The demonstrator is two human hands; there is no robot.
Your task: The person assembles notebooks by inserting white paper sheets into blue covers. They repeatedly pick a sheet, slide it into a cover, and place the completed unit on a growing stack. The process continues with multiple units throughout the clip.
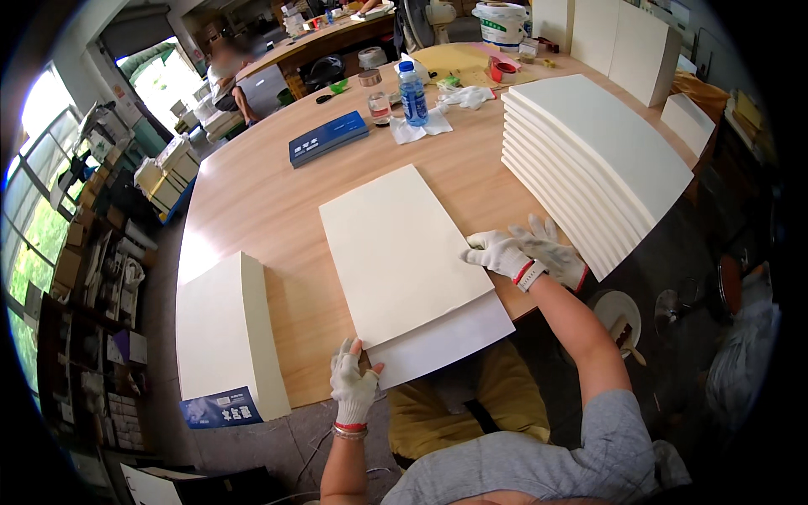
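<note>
A cream paper block [391, 252] lies in front of me on the table, with a white sheet [450, 337] sticking out from under its near edge. My left hand [352, 389], in a white knitted glove with bare fingertips, is closed at the near left corner, thumb over the white sheet's edge. At the block's right edge, my right hand [498, 254], gloved too, has its fingers bent and touching the side; its palm side is hidden. Just beyond that wrist is a loose white glove [547, 244] with a red cuff.
To the left stands a thick paper stack [220, 328] with a blue printed strip [220, 408]. A tall stack of white blocks [598, 151] is at right. Farther back are blue books [328, 137], a blue bottle [412, 94], a jar [380, 109] and red tape [503, 70].
</note>
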